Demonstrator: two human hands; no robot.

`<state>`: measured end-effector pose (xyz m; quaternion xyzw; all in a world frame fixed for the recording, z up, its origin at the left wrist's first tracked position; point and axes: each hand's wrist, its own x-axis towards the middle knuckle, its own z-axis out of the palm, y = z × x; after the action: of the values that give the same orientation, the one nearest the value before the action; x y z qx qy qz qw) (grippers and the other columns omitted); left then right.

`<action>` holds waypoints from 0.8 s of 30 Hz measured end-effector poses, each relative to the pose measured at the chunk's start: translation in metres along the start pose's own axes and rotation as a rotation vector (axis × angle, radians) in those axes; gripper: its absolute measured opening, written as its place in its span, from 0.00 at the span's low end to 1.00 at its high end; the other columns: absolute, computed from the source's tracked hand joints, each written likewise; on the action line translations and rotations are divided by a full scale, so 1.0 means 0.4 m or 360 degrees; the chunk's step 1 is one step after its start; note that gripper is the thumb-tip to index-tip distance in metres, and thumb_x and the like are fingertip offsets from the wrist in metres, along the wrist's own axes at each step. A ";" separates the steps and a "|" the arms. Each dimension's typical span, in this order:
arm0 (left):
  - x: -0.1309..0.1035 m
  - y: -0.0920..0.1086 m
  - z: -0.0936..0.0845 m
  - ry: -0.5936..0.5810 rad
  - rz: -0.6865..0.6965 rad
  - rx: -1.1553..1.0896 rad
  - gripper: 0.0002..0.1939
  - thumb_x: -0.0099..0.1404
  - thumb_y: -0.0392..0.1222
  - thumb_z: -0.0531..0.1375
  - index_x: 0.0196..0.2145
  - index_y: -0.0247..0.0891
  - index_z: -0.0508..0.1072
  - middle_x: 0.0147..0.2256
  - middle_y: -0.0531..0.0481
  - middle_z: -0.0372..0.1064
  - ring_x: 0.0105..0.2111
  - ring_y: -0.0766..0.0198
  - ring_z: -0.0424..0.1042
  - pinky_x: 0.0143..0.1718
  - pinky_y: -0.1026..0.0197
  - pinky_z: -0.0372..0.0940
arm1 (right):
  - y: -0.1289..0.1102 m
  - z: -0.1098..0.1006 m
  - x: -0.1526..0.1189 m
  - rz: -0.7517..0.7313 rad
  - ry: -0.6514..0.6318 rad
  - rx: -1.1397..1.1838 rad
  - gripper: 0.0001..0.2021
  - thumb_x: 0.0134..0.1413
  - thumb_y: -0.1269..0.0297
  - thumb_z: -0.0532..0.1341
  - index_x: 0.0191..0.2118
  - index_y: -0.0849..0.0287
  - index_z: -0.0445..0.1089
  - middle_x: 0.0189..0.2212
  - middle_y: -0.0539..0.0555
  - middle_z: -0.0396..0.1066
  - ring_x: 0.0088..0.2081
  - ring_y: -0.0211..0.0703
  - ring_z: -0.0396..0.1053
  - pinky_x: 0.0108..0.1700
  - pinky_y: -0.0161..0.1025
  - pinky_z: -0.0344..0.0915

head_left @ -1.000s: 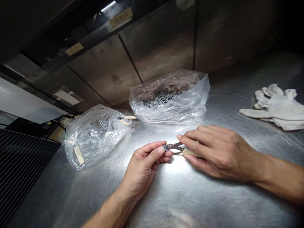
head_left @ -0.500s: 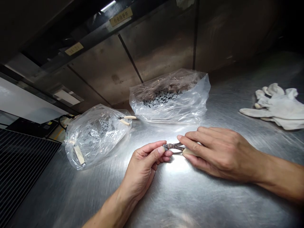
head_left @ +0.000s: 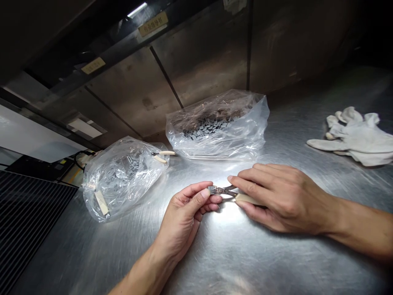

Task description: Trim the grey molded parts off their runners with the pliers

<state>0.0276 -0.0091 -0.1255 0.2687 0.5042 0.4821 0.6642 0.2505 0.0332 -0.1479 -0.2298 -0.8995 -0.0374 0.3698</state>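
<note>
Between thumb and fingers, my left hand pinches a small grey piece. My right hand is closed around the cream handles of a pair of pliers. The dark jaws of the pliers meet the grey piece right at my left fingertips. Part of the piece is hidden by my left thumb. Beyond my hands stands a clear plastic bag with many similar grey pieces in it.
Left of my hands lies a second clear bag with some grey pieces. A second cream-handled tool rests at its edge, and a cream-handled cutter knife lies on its near side. White gloves lie on the metal table at right.
The handles of the pliers have spread a little, and more of the grey piece shows at my left fingertips. Both hands stay in nearly the same place.
</note>
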 end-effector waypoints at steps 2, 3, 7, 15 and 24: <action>0.000 0.000 0.000 -0.0005 -0.0002 -0.0005 0.12 0.57 0.37 0.72 0.40 0.34 0.81 0.32 0.42 0.81 0.31 0.66 0.79 0.38 0.68 0.72 | 0.002 0.001 -0.001 0.0041 0.0004 -0.0003 0.15 0.64 0.66 0.60 0.52 0.67 0.71 0.41 0.61 0.75 0.39 0.49 0.72 0.38 0.44 0.66; 0.000 -0.001 0.001 -0.0008 -0.0002 -0.0008 0.12 0.57 0.37 0.72 0.40 0.34 0.82 0.32 0.41 0.81 0.31 0.65 0.79 0.38 0.67 0.72 | 0.002 0.002 -0.001 0.0054 0.0008 -0.0011 0.15 0.64 0.65 0.60 0.53 0.67 0.71 0.42 0.60 0.75 0.39 0.49 0.72 0.38 0.44 0.66; 0.001 0.001 0.002 -0.0023 0.0005 -0.0017 0.11 0.57 0.37 0.72 0.39 0.33 0.82 0.32 0.41 0.81 0.31 0.65 0.79 0.39 0.67 0.72 | 0.003 0.004 -0.001 0.0055 0.0021 -0.0045 0.16 0.63 0.65 0.60 0.53 0.67 0.71 0.41 0.60 0.74 0.38 0.48 0.71 0.37 0.43 0.64; -0.002 0.000 0.004 -0.0024 0.0009 -0.0015 0.11 0.57 0.37 0.72 0.38 0.33 0.82 0.32 0.41 0.81 0.31 0.65 0.79 0.39 0.67 0.72 | 0.001 0.004 0.001 0.0012 0.0002 -0.0093 0.15 0.64 0.65 0.60 0.53 0.68 0.71 0.41 0.60 0.74 0.38 0.49 0.71 0.37 0.44 0.63; 0.001 -0.004 0.002 -0.0014 0.0036 -0.0002 0.09 0.58 0.36 0.71 0.38 0.33 0.82 0.31 0.42 0.81 0.31 0.65 0.78 0.38 0.67 0.72 | -0.004 -0.003 0.002 -0.0037 -0.0030 -0.0189 0.15 0.66 0.66 0.59 0.53 0.69 0.70 0.39 0.58 0.75 0.36 0.48 0.70 0.35 0.45 0.62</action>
<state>0.0289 -0.0092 -0.1268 0.2759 0.4980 0.4887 0.6611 0.2502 0.0316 -0.1464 -0.2413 -0.9017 -0.0927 0.3465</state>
